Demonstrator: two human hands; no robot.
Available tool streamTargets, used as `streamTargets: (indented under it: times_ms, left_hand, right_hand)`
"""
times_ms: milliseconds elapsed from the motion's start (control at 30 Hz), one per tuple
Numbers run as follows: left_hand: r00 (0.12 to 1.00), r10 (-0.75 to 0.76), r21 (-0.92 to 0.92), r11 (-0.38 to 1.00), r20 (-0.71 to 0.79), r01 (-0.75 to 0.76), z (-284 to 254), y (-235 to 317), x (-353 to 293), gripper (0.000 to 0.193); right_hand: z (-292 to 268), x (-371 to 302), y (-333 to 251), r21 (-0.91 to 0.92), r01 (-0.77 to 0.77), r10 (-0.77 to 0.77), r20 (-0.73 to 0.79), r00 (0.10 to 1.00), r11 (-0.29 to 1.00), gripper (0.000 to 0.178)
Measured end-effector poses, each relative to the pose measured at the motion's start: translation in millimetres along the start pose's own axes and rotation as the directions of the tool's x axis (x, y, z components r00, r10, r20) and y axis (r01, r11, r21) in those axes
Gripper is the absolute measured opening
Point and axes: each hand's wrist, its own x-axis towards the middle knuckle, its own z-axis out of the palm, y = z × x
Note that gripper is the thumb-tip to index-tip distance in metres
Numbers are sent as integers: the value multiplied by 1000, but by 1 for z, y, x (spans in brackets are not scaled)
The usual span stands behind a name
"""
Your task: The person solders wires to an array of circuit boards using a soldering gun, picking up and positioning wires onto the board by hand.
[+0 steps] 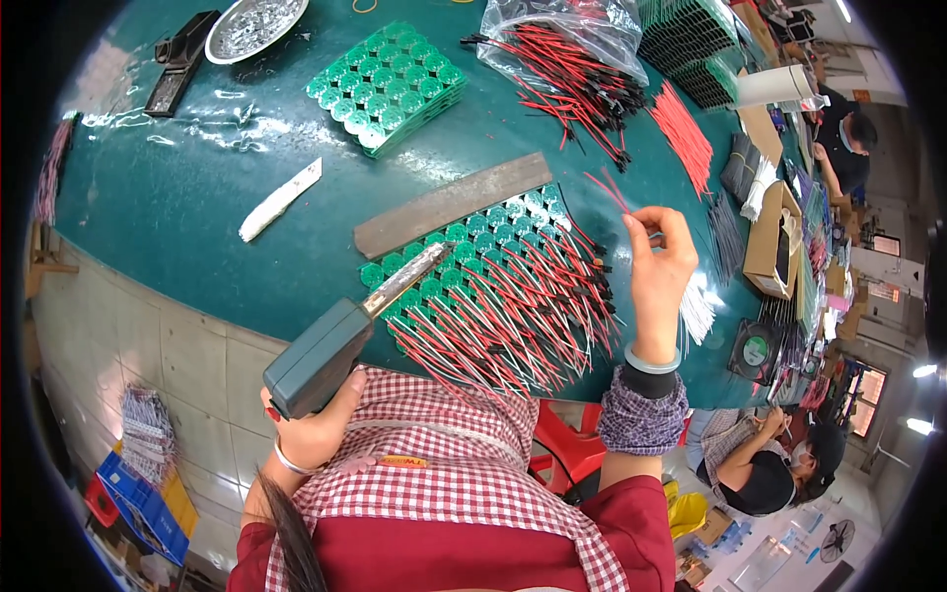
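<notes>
**Listener:** What does the left hand have?

**Describer:** Your left hand (314, 426) is wrapped around the lower end of a boxy grey tool (321, 357). Its metal shaft (406, 279) slants up and to the right, with the tip over the panel of round green boards (400, 264). Whether the tip touches, I cannot tell.

**Listener:** And the right hand?

**Describer:** Your right hand (663, 271) is raised to the right of the panel, thumb and forefinger together, clamped on a few thin red wires (610, 187). Their free ends point up and to the left.

**Listener:** Where is the panel, and what lies around it?

**Describer:** It lies on the green table (197, 187) just in front of you, much of it covered by slanting red and white leads (503, 311). A flat grey-brown bar (454, 207) runs along its far edge. Farther off sit a stack of green boards (390, 87) and, to its right, a clear bag (626, 35) with red and black wires (572, 74) spilling out. A white-wrapped blade (281, 202) lies to the left of the bar.
</notes>
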Motion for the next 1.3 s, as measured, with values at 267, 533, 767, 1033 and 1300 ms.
streamTargets:
  times_ms: [267,533,767,1033,1300]
  left_hand:
    - [1000,-17,2,1000,-26,17,0,2,1,41]
    - [1000,1,39,999,-8,-1,0,5,3,40]
    - [1000,-12,11,1000,-27,12,1,5,3,40]
    - [999,-7,-5,1000,-47,6,3,4,3,40]
    - [998,-1,3,1000,-69,1,4,2,3,38]
  right_hand:
    - [-13,-11,12,101,-66,78,-119,990,993,13]
    - [-19,-7,6,-33,32,-30,66,997,999,13]
    - [-50,7,-5,5,-113,113,-82,990,994,10]
    - [-46,-10,22,119,-135,157,-199,967,984,9]
    - [-26,-26,26,-240,17,8,102,995,971,23]
